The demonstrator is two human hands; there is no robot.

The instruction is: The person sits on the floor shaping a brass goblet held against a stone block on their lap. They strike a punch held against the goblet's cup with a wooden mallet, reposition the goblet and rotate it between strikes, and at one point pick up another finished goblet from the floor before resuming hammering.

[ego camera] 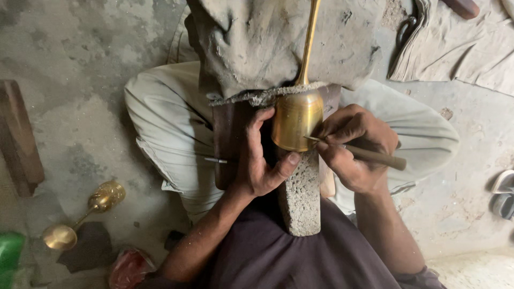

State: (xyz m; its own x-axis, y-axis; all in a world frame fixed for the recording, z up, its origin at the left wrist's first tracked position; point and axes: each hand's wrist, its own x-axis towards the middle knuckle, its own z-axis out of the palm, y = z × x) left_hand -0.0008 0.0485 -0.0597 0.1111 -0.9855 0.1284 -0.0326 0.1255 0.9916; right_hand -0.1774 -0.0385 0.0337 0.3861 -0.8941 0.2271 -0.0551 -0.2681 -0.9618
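Two brass goblets (296, 126) (85, 214), one engraving tool (369, 155), one stone block (301, 198), two sandals (503, 195).

Clad in a dark plum-brown shirt (278, 251), loose and softly creased over the torso, sleeves ending above the elbows. Bare forearms below. Pale khaki trousers (160, 123), wrinkled at the knees and dusty along the folds. Left hand (259, 160) and right hand (353, 147) bare, no rings or watch, fingers (286, 163) smudged with grey dust, nails short.
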